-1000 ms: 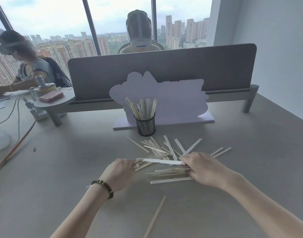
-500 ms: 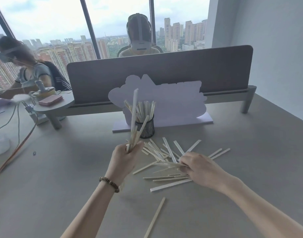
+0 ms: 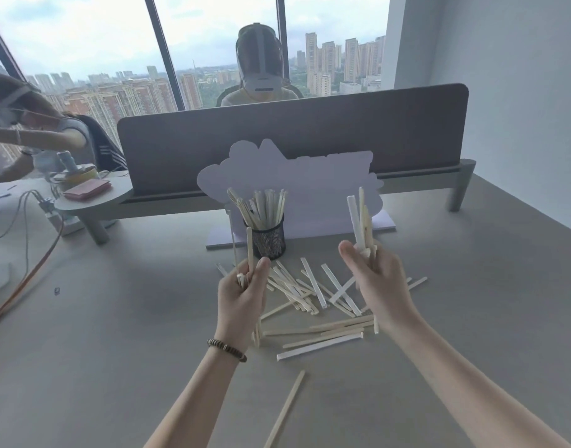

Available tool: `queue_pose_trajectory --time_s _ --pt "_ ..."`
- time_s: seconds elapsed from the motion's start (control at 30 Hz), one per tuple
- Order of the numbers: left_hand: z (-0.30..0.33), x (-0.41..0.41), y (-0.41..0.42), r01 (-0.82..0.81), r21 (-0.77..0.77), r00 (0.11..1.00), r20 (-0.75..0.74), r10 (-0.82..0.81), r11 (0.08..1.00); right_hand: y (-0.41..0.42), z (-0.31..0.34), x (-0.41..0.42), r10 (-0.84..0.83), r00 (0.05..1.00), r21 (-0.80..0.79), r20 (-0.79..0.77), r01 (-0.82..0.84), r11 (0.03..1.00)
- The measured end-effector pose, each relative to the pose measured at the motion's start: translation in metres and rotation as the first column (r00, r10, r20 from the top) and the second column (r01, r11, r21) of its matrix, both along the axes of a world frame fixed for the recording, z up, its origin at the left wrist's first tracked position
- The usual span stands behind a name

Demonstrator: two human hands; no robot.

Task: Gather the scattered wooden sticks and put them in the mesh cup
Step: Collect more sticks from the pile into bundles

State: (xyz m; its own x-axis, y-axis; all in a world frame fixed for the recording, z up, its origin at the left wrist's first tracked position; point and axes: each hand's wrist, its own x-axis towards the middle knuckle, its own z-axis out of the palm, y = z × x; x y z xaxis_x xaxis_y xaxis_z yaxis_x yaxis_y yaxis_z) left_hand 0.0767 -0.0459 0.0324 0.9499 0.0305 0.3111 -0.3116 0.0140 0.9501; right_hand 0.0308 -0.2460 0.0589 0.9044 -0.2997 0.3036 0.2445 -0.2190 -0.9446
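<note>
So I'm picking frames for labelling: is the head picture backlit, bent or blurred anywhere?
Head view: bright windows behind, yet the table is evenly lit with soft shadows; wide-angle bending curves the window frames; left hand, right hand and mesh cup stay fairly sharp.

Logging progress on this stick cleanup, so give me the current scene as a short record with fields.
left hand: grips a few sticks upright
right hand: grips a bundle of sticks upright
mesh cup: upright on the table, already holding many sticks
loose sticks: scattered pile between the hands
stray stick: alone, nearest the camera
table: grey
</note>
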Motion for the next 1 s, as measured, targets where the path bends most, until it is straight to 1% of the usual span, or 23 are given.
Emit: queue_pose_trajectory --time_s 0.07,0.1,0.13,0.17,0.3,0.37,0.5,0.6,0.67,0.73,0.8,0.9,1.0 --pt "0.002 0.001 -0.003 -0.012 -0.017 1.0 0.013 0.012 1.0 0.003 0.006 0.002 0.023 1.0 0.199 -0.02 -0.019 0.98" --pt "0.003 0.002 -0.004 -0.014 -0.026 1.0 0.027 0.015 1.0 0.004 0.007 0.003 0.048 0.999 0.261 -0.021 -0.041 0.964" --pt "0.004 0.002 -0.005 -0.012 -0.034 0.999 0.043 0.014 0.999 0.004 0.007 0.004 0.072 0.997 0.286 -0.013 -0.065 0.956" --pt "0.004 0.002 -0.005 -0.011 -0.036 0.998 0.058 0.013 0.999 0.004 0.005 0.004 0.088 0.996 0.279 0.002 -0.085 0.957" --pt "-0.004 -0.001 -0.005 -0.014 0.018 0.997 0.082 0.012 1.0 0.002 -0.005 0.003 0.088 0.995 0.136 0.042 -0.093 0.986" --pt "-0.012 -0.002 -0.005 -0.017 0.041 0.997 0.069 0.014 0.999 0.002 -0.013 0.003 0.087 0.996 0.145 0.028 -0.09 0.985" --pt "-0.021 0.0 -0.007 -0.038 0.093 0.999 0.015 0.037 0.995 0.001 -0.024 0.005 0.045 0.999 0.106 0.027 -0.048 0.993" --pt "-0.026 0.003 -0.007 -0.045 0.141 0.998 -0.027 0.049 0.989 0.006 -0.028 0.005 0.04 0.999 0.149 0.016 -0.042 0.988" --pt "-0.031 0.004 -0.006 -0.034 0.202 0.997 -0.059 0.047 0.979 0.008 -0.029 0.005 0.019 1.0 0.166 0.008 -0.02 0.986" --pt "-0.033 0.004 -0.005 -0.045 0.23 0.995 -0.072 0.063 0.972 0.008 -0.027 0.006 0.001 1.0 0.171 0.022 -0.004 0.985" --pt "-0.03 0.005 -0.006 -0.062 0.185 0.996 -0.048 0.072 0.981 0.007 -0.024 0.007 -0.012 0.999 0.18 0.047 0.003 0.984" --pt "-0.022 0.003 -0.006 -0.027 0.088 0.999 -0.016 0.029 0.996 0.006 -0.02 0.007 -0.008 0.998 0.189 0.059 -0.004 0.982" --pt "-0.022 0.002 -0.004 -0.001 0.087 1.0 -0.021 0.003 0.996 0.004 -0.022 0.005 0.034 0.999 0.159 0.039 -0.04 0.986"
